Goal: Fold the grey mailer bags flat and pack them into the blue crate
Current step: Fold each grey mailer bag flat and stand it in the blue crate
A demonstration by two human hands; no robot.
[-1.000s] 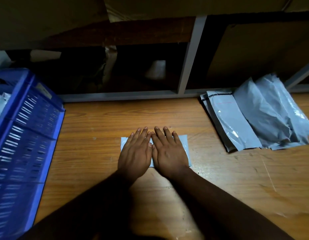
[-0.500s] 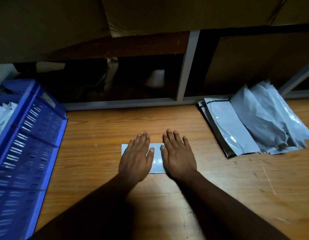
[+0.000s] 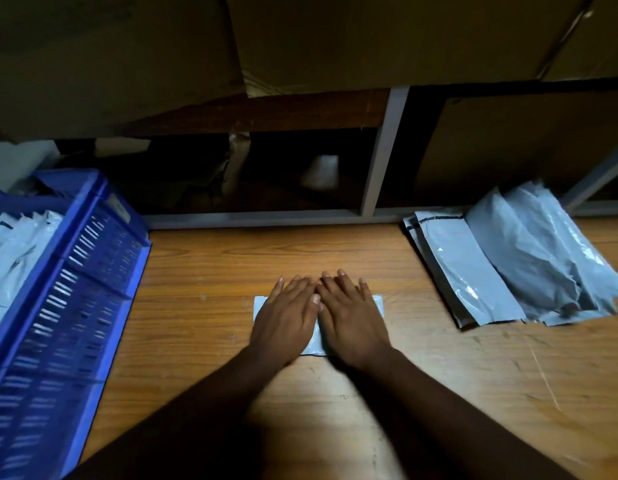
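I am watching my left hand (image 3: 285, 320) and my right hand (image 3: 352, 320) lying palm-down, side by side, on a small folded rectangle of light grey plastic mailer bag (image 3: 377, 304). Both hands are lying flat with the fingers straight and close together, pressing on the bag rather than gripping anything; the thumbs are touching or nearly touching over its middle. The bag is lying on the brown wood-grain tabletop (image 3: 456, 393), its corners showing just outside each hand and a strip of its near edge showing between the wrists.

Well off to the left of my left hand, a blue slotted plastic crate (image 3: 68, 306) is standing at the table's edge, with pale plastic bags (image 3: 13, 247) lying inside it. Well off to the right of my right hand and a little beyond it, a loose pile of unfolded grey mailer bags (image 3: 508, 261) is resting on the table. Beyond my fingertips, a grey metal shelf frame (image 3: 382, 157) is running along the back of the table, with brown cardboard boxes (image 3: 369, 36) sitting above it in dim light.
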